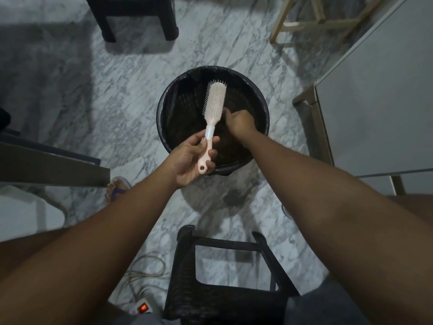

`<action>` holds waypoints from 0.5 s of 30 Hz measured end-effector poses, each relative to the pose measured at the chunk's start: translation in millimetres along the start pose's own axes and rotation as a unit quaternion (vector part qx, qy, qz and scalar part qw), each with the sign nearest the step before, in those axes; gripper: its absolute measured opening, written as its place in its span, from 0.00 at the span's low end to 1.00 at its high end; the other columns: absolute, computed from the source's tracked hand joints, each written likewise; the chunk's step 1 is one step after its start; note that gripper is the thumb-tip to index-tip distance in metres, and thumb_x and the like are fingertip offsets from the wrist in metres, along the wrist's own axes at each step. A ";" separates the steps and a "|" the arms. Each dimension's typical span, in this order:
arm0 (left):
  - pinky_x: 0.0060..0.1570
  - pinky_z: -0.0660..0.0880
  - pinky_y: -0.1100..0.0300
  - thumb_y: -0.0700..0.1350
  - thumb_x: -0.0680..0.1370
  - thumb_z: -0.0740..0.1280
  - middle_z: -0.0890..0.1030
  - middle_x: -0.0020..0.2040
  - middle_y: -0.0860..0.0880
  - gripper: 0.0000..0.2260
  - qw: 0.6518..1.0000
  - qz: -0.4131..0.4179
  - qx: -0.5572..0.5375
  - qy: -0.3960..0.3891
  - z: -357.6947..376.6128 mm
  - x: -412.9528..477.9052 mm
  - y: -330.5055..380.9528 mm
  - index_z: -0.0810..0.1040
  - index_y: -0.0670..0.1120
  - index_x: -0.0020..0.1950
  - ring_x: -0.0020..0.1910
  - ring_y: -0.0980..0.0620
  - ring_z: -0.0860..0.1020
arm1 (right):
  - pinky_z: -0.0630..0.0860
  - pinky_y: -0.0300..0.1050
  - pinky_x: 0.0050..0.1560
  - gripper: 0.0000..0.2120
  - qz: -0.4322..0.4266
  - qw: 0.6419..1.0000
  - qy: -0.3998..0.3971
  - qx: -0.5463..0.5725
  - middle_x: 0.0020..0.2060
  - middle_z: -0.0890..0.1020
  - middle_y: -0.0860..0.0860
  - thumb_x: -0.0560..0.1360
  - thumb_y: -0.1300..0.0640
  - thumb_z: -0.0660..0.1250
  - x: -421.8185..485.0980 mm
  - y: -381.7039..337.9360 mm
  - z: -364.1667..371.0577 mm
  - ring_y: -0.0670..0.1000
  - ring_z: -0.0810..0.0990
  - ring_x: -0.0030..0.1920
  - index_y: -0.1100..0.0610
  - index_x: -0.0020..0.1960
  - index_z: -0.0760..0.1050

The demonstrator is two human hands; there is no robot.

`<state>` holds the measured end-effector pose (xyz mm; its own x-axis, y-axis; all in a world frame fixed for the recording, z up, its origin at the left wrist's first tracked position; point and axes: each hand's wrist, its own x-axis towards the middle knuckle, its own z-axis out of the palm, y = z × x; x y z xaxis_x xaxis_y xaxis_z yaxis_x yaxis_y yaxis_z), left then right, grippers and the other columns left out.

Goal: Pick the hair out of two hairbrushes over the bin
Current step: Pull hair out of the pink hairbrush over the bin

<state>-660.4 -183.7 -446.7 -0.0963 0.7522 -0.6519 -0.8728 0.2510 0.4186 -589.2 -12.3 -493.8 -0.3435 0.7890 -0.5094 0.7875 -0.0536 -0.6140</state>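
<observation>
A: Where is the hairbrush [214, 103]?

B: In the left hand [189, 158]. That grip is wrapped round the handle, and the bristled head rises beyond it, above the open bin [164, 118].

A: And the right hand [239, 123]?

B: Just right of the brush head, low over the bin, curled into a loose fist. Whether that grip is pinching any hair I cannot tell; the fingertips are turned away and the bin is dark.

A: What could go wrong?

B: The left grip sits far down the handle. I'd judge a hard tug at the bristles could lever the brush loose into the bin. Light strands could also drift past the rim onto the marble floor [105, 95].

A: The second brush?

B: Not in view.
</observation>
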 end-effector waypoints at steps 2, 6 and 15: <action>0.29 0.70 0.61 0.37 0.83 0.58 0.79 0.54 0.45 0.15 0.999 0.018 0.015 0.030 -1.3 0.0 1.1 0.72 0.45 0.69 0.37 0.52 0.75 | 0.70 0.44 0.43 0.29 -0.004 0.999 0.041 0.028 0.31 0.78 0.55 0.82 0.42 0.58 -2.9 -2.2 -4.1 0.56 0.78 0.38 0.58 0.29 0.72; 0.28 0.71 0.61 0.38 0.83 0.60 0.79 0.55 0.45 0.15 0.990 0.054 0.064 0.114 -13.1 3.1 4.1 0.71 0.44 0.70 0.36 0.53 0.75 | 0.71 0.45 0.36 0.30 -0.002 0.990 0.021 0.141 0.27 0.74 0.53 0.79 0.34 0.55 -5.3 -7.9 -10.0 0.51 0.73 0.29 0.56 0.30 0.68; 0.28 0.72 0.61 0.38 0.84 0.59 0.77 0.57 0.45 0.14 0.986 0.073 0.006 0.148 -16.1 6.3 2.4 0.71 0.45 0.69 0.36 0.54 0.74 | 0.60 0.43 0.28 0.29 -0.083 0.941 0.206 0.256 0.21 0.61 0.47 0.81 0.44 0.60 -3.5 -36.0 -18.1 0.44 0.60 0.22 0.53 0.25 0.57</action>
<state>-670.8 -188.1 -460.0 -0.3585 0.5699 -0.7394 -0.8335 0.1612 0.5284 -607.0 -2.0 -459.0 -0.1306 0.9770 -0.1684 0.3549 -0.1125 -0.9281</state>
